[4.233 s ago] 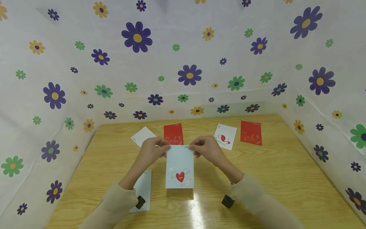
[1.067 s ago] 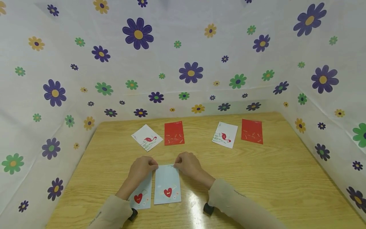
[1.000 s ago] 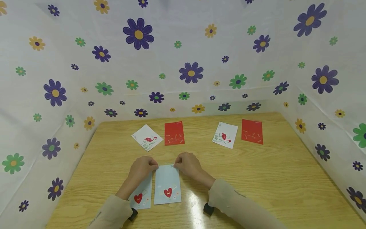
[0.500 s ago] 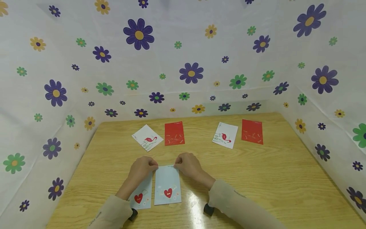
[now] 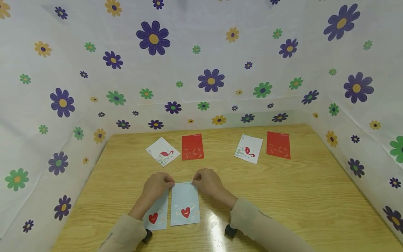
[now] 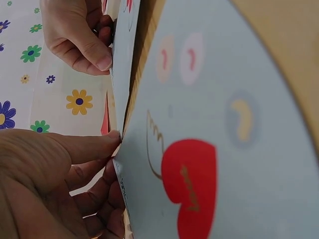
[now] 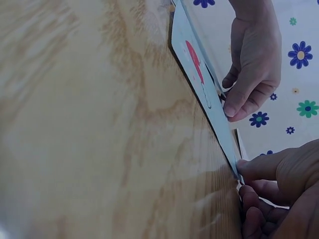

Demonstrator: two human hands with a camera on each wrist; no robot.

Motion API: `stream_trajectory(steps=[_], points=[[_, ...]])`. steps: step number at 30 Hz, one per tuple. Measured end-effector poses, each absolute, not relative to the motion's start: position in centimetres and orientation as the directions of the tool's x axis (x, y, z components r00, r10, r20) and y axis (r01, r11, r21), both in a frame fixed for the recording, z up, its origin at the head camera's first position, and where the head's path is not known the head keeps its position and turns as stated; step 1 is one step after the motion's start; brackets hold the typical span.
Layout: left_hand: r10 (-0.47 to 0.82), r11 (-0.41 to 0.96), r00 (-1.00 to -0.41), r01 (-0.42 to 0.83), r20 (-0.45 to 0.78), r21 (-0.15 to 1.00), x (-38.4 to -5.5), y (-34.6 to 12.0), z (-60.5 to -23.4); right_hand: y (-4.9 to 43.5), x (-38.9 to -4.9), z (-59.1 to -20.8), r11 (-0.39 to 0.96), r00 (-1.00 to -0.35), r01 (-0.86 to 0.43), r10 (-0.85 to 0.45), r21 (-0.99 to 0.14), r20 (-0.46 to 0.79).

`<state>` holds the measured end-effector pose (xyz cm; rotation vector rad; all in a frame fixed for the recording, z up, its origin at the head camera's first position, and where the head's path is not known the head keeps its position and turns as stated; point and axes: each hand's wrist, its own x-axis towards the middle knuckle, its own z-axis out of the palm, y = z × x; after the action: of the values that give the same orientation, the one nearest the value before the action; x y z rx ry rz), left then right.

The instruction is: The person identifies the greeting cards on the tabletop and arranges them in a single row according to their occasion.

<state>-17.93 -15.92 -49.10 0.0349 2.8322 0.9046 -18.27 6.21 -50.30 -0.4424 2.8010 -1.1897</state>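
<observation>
A pale blue card (image 5: 185, 197) with a red winged heart lies on the wooden table in front of me. My left hand (image 5: 156, 187) pinches its top left corner between thumb and fingers. At its top right corner my right hand (image 5: 208, 182) does the same. A matching blue card (image 5: 158, 211) lies just to the left, partly under my left wrist and forearm. In the left wrist view that second card (image 6: 239, 164) looms close, its red heart showing. The right wrist view has the pinched card (image 7: 207, 94) lying nearly flat along the table.
Toward the back left of the table (image 5: 299, 196) lie a tilted white flamingo card (image 5: 163, 151) and a red card (image 5: 192, 147). Another flamingo card (image 5: 248, 148) and red card (image 5: 278, 145) lie at the back right. A flower-print curtain (image 5: 207, 56) encloses the table.
From about four seconds ago, both hands have brought the blue card down and toward me, beside the matching card on the table. Over the last second the hands have stayed still.
</observation>
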Motion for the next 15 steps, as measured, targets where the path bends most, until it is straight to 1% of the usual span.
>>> stream_trajectory(steps=[6,15], points=[[0.067,0.814,-0.986,-0.034,-0.152,0.58,-17.9,-16.0,-48.9,6.4,-18.4,-50.2,0.636,-0.958,-0.224,-0.283,-0.739,0.048],[0.046,0.81,-0.997,0.004,-0.057,0.586,-18.3,-16.8,-48.0,6.8,-19.1,-49.8,0.602,-0.956,-0.208,-0.29,-0.771,0.031]])
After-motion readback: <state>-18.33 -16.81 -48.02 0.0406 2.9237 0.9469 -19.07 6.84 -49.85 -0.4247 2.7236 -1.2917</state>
